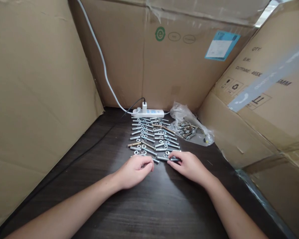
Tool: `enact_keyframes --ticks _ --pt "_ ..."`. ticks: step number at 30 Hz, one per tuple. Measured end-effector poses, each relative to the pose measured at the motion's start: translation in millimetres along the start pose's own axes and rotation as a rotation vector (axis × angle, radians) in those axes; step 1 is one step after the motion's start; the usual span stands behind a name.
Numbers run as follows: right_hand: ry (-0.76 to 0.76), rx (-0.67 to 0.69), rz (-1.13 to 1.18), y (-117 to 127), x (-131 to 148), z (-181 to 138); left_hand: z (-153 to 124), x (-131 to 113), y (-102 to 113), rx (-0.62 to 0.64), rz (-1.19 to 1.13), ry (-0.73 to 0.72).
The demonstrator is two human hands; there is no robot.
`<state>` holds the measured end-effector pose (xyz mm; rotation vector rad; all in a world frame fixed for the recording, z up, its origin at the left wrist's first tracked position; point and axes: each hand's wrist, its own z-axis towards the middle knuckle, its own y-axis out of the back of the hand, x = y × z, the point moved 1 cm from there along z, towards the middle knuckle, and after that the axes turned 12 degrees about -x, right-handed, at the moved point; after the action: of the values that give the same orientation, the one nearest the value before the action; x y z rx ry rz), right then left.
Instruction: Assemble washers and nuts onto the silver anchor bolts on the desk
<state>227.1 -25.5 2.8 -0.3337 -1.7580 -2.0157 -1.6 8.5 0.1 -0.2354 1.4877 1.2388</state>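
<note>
Several rows of metal bolts point(149, 151), sleeves point(135, 144), nuts and ring washers point(144, 152) lie in two columns on the dark table. My right hand point(189, 163) is at the near end of the right column, with thumb and fingers closed on a dark-looking bolt point(174, 160). Just left of its fingertips lies a silver sleeve point(162, 158). At the near end of the left column rests my left hand point(137, 170), its fingers curled in. Whatever may be inside them is hidden. The hand partly covers the nearest row there.
A clear plastic bag point(206, 135) with more bolts lies at the right. Behind the rows is a white power strip point(156, 113) with a plugged-in charger point(144, 108). A black cable point(89, 148) crosses the table's left side. Cardboard walls point(124, 59) surround the dark table point(139, 212).
</note>
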Motion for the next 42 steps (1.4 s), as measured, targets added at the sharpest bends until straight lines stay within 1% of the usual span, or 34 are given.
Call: enact_keyframes --ticks 5,16,21,24,27,30,35,42 --pt "-0.014 -0.031 -0.085 -2.6 0.4 2.4 0.1 1.9 -1.2 0.003 0.018 0.01" --pt "-0.022 -0.091 -0.095 -3.4 0.1 3.5 -0.5 1.3 -2.4 0.019 0.022 0.008" --pt "-0.053 -0.064 -0.079 7.1 -0.6 -0.2 -1.2 3.7 -2.4 0.011 0.05 -0.008" --pt "-0.053 -0.024 -0.081 11.4 -0.3 -3.8 -1.2 3.7 -2.5 0.016 0.056 -0.015" --pt "-0.039 0.033 -0.057 10.7 -0.1 -6.3 -0.9 3.0 -2.3 0.015 0.061 -0.019" --pt "-0.023 0.055 -0.024 7.8 -1.0 -6.7 -0.7 2.7 -2.0 0.01 0.062 -0.023" --pt "0.013 -0.012 0.0 5.7 -5.0 -3.7 -0.3 2.7 -2.0 0.016 0.06 -0.027" --pt "0.035 -0.034 0.022 3.5 -9.7 -0.9 -0.6 2.0 -3.2 0.031 0.054 -0.026"
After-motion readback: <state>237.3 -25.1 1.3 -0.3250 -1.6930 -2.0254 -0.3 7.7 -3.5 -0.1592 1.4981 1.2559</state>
